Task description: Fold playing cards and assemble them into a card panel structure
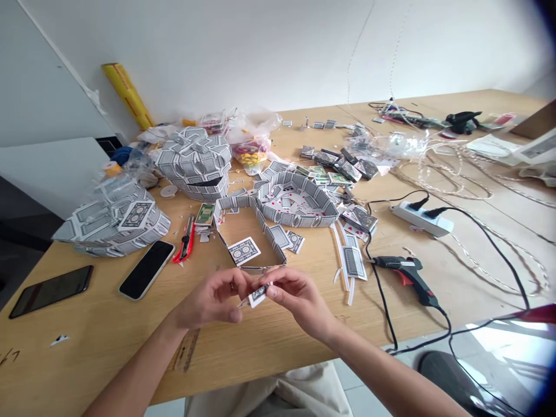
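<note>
Two hands, left (217,298) and right (295,295), pinch one small folded card (259,294) at six o'clock, perhaps both gripping it. Two phones (147,270) lie at eight, one red cutter (186,238) near nine, one glue gun (406,277) at four.

I see a small folded card piece (259,294), dark-patterned with a white border, held tilted between the fingertips of both my hands (219,298) (292,292), above the near edge of the bench (243,353).
</note>
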`<state>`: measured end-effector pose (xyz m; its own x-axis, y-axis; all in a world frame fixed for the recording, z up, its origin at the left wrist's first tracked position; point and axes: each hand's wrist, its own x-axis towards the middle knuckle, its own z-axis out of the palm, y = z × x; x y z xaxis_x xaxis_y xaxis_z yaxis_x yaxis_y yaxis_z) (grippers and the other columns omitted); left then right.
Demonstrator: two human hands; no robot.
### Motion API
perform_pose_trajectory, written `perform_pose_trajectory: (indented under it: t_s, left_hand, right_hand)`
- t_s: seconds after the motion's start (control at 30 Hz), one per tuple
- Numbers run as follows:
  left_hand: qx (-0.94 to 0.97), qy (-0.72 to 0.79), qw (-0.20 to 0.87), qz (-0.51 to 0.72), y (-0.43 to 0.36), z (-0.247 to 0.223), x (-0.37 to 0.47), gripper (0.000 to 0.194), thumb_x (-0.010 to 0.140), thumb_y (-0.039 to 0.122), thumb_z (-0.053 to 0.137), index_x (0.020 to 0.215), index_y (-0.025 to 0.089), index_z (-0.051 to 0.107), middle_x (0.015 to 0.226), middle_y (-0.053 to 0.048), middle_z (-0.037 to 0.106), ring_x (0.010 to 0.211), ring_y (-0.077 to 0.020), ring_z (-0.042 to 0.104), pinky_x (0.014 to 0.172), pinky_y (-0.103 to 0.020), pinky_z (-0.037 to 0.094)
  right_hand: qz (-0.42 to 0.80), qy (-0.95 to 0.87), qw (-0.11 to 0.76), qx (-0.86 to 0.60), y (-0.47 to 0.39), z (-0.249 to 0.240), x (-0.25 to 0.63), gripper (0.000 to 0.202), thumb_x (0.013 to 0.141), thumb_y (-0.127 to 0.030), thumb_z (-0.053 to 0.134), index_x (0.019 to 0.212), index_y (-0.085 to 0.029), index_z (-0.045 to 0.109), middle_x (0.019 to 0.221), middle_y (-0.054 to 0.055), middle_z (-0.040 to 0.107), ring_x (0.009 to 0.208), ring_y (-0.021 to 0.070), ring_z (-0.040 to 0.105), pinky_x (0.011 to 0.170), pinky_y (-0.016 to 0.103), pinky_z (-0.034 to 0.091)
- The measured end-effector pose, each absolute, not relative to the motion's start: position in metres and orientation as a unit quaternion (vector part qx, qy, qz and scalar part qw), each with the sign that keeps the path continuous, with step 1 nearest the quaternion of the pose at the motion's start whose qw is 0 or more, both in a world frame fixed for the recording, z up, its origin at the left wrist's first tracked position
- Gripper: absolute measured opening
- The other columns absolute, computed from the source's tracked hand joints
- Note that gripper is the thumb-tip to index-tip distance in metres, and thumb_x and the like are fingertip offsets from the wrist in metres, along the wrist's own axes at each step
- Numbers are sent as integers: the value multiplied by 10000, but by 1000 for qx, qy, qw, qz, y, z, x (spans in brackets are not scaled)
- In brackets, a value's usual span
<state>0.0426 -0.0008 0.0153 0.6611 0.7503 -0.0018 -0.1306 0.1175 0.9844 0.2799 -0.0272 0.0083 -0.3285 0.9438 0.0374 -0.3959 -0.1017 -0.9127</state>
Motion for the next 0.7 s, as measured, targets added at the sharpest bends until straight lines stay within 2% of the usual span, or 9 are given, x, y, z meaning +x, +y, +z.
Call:
perform_pose_trajectory:
  t_s: [0.1, 0.2, 0.27, 0.37, 0.47, 0.7]
  left_hand:
    - [677, 341, 578, 302, 0, 28, 52, 351, 867, 481, 902, 1056, 222, 759, 1155, -110, 764, 1103, -268, 718, 979, -386, 563]
    - [766, 401, 392, 314, 8, 33, 63, 319, 924, 386, 858, 1216, 280, 784, 1259, -88, 757, 1177, -262, 712, 1073, -397, 547]
    - [796, 411, 314, 315, 16, 31, 71, 307, 956, 365, 820, 1254, 299, 785, 1292, -79, 750, 1231, -270, 706, 1135, -420, 533]
    - [818, 413, 267, 297, 27, 24, 82, 308, 996, 380, 768, 1295, 305, 774, 1288, -76, 752, 1238, -273, 716, 1131, -421, 554]
    - [831, 409, 251, 281, 35, 19, 90, 314, 1012, 396, 745, 1310, 300, 771, 1269, -77, 763, 1240, -274, 719, 1124, -411, 559]
    - [845, 407, 232, 260, 41, 16, 91, 293, 1019, 389, 733, 1291, 289, 777, 1251, -71, 765, 1216, -262, 727, 1110, -392, 557]
  right_hand:
    - [605, -491, 516, -357, -23, 4, 304, 266, 960, -466, 823, 1139, -269, 830, 1112, 86, 825, 932, 225, 746, 858, 384, 615]
    - [510, -489, 553, -441, -6, -4, 325, 223, 978, -445, 777, 1068, -247, 827, 1084, 87, 813, 817, 191, 690, 714, 329, 577]
    - [492, -473, 562, -467, 7, -12, 333, 215, 941, -426, 787, 1020, -227, 811, 1054, 86, 810, 836, 203, 699, 703, 328, 574]
    - [465, -482, 553, -495, 16, -25, 335, 208, 923, -396, 765, 1007, -209, 796, 1027, 86, 810, 869, 216, 718, 757, 346, 582]
    - [435, -521, 534, -504, 15, -35, 332, 188, 956, -359, 711, 1041, -209, 785, 1043, 81, 812, 887, 215, 733, 798, 352, 576]
    - [412, -552, 518, -507, 10, -38, 328, 166, 991, -318, 655, 1071, -221, 763, 1031, 63, 815, 896, 211, 751, 766, 320, 569]
